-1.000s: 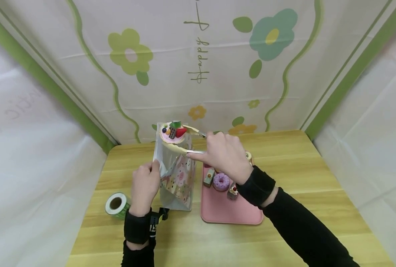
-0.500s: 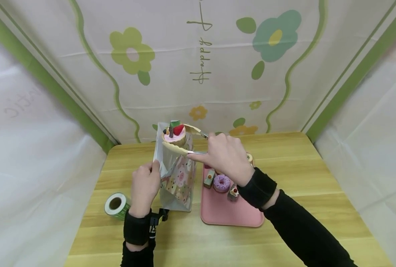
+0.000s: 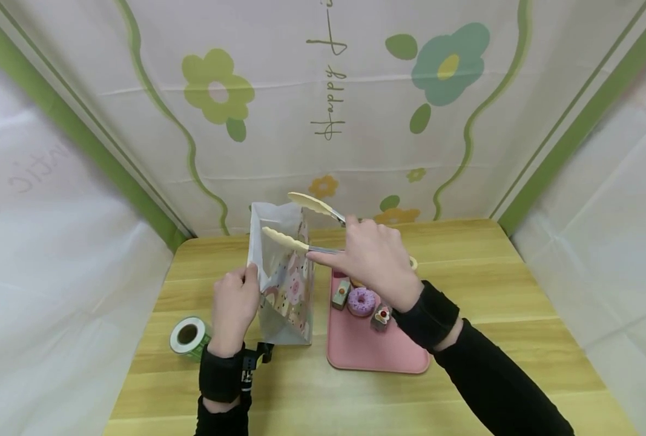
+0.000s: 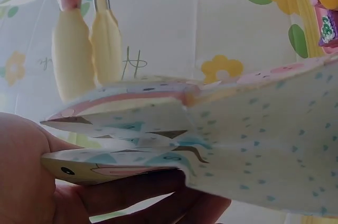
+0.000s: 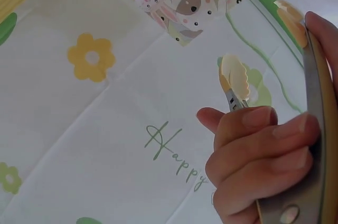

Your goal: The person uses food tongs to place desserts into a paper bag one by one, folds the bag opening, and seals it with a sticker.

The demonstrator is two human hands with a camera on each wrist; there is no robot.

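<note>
My left hand (image 3: 235, 312) grips the near left side of the rim of a paper bag (image 3: 292, 293), which stands upright with its mouth open. Cartoon animals decorate the bag, and in the left wrist view its printed side (image 4: 264, 139) runs off from the fingers. My right hand (image 3: 374, 257) holds food tongs (image 3: 286, 240) with cream-coloured tips, spread apart over the bag's mouth. Nothing shows between the tips. In the right wrist view, the fingers (image 5: 259, 166) curl round the metal arm of the tongs. Most of the bag's inside is hidden.
A pink tray (image 3: 377, 354) right of the bag carries a purple donut (image 3: 361, 301), small cake pieces (image 3: 341, 293) and other sweets partly under the right hand. Left of the bag lies a roll of green labels (image 3: 189, 338). A printed cloth (image 3: 279, 121) hangs behind the table.
The fruit-topped cupcake held in the tongs tilted, then left them and is out of sight at the bag. The tongs have spread wider; the right hand shifted slightly right. The left hand keeps its grip.
</note>
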